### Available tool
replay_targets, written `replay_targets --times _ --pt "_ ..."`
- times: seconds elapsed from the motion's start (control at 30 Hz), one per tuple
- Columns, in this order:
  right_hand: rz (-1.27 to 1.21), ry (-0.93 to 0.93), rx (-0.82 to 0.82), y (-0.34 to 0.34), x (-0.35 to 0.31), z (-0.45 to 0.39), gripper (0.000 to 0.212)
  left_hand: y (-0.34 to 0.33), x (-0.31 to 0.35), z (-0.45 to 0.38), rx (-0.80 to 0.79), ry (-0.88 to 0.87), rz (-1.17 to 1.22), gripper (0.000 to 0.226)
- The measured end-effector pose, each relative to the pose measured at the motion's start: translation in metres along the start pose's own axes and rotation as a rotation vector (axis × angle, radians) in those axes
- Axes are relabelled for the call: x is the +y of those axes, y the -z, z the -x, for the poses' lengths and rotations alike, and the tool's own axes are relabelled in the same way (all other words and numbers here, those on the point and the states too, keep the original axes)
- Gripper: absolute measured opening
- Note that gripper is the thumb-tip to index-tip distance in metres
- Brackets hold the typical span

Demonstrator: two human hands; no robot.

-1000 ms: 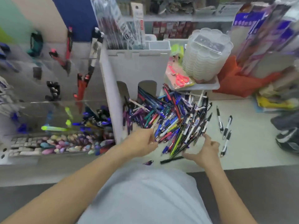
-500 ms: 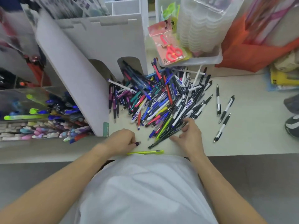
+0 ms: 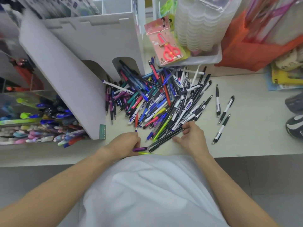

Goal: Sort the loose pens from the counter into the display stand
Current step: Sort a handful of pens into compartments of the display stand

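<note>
Head view. We see the left hand (image 3: 123,144) pinching a short purple pen (image 3: 140,149) at the near edge of the pale bench (image 3: 246,141). The right hand (image 3: 191,136) rests with fingers loosely spread on the near rim of the heap of mixed coloured plastic pens (image 3: 157,102). The white slotted display stand (image 3: 73,63) stands far left; bare bench lies to the right of the heap.

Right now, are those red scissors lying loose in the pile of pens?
No, the red scissors are sealed in a pink card pack leaning in the white tray, behind the pen pile.
</note>
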State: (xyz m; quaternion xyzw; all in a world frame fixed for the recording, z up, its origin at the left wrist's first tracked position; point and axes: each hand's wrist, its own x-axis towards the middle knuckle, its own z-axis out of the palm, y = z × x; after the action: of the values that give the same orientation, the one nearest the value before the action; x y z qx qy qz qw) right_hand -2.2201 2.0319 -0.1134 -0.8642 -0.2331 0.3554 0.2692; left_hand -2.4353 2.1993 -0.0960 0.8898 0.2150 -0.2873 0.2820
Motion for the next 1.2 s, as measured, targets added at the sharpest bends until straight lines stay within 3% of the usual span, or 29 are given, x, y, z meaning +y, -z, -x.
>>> replay_targets --times 0.2,0.37,0.5,0.63,0.73,0.8,0.9,1.03,1.1,1.2 --pt "-0.036 -0.029 0.117 0.005 -0.004 0.007 0.053 -0.007 -0.005 0.007 0.004 -0.04 -0.064 0.018" --pt "-0.276 -0.261 0.163 0.012 -0.003 0.009 0.046 0.02 -0.01 0.023 0.055 0.093 0.27 0.006" --pt "-0.324 -0.308 0.17 0.011 -0.007 0.006 0.04 0.051 0.011 0.022 0.267 0.131 0.544 0.021" --pt "-0.34 -0.331 0.198 0.006 -0.021 0.002 0.02 0.053 0.051 -0.016 0.389 0.243 0.703 0.038" --pt "-0.288 -0.351 0.149 0.011 -0.023 0.0 0.009 0.053 0.068 -0.043 0.426 0.299 0.579 0.047" --pt "-0.202 -0.346 0.035 0.016 -0.021 0.001 0.017 0.054 0.076 -0.055 0.421 0.317 0.515 0.046" --pt "-0.115 -0.32 -0.068 0.015 -0.016 0.003 0.03 0.057 0.084 -0.068 0.441 0.337 0.496 0.031" --pt "-0.073 -0.252 -0.116 0.013 -0.017 0.004 0.028 0.06 0.09 -0.081 0.447 0.372 0.421 0.004" --pt "-0.228 -0.269 -0.03 0.021 -0.014 0.004 0.02 0.061 0.095 -0.086 0.397 0.375 0.402 0.005" --pt "-0.471 -0.238 0.329 0.044 -0.007 -0.004 0.008 0.067 0.101 -0.093 0.336 0.415 0.367 0.007"
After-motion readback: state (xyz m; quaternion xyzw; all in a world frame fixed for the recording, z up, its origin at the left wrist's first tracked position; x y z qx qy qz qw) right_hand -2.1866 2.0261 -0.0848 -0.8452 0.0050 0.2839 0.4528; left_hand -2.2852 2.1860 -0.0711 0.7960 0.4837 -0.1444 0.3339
